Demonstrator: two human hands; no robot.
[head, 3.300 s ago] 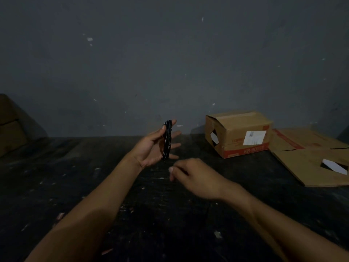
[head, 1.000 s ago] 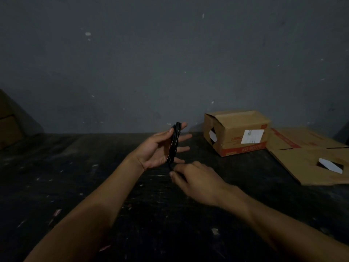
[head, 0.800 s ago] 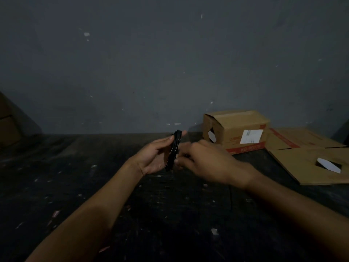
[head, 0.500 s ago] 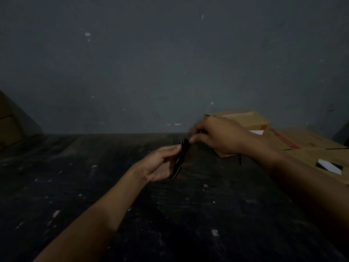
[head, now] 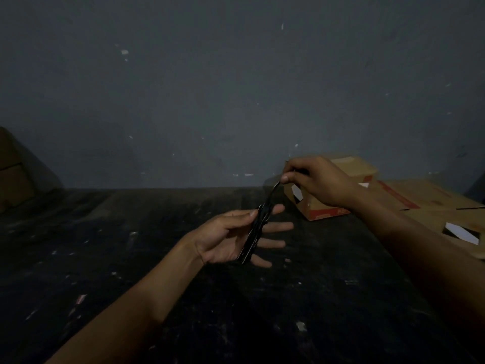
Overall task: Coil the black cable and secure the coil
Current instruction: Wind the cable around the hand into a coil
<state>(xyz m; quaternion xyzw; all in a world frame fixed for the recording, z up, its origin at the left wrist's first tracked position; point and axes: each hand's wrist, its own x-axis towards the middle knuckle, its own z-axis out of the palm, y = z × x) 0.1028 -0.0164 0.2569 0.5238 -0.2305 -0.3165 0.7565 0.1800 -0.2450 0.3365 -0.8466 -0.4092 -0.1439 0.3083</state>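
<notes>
The black cable coil [head: 254, 236] is a narrow, flattened bundle standing edge-on across my left hand [head: 231, 237]. My left thumb presses it near the top while the fingers spread out behind it. A free end of the cable runs up and to the right from the coil's top. My right hand [head: 317, 182] pinches that end between thumb and forefinger, raised above and to the right of the coil, in front of the box. Both hands hover above the dark table [head: 183, 298].
A small cardboard box [head: 322, 208] with a red stripe sits at the back right, partly behind my right hand. Flattened cardboard [head: 446, 211] lies further right. More cardboard [head: 13, 174] leans at the far left. A grey wall closes the back.
My right hand rose from below the coil, passed in front of it, and now pulls the cable end up and to the right. My left hand shifted slightly right, fingers spread wider.
</notes>
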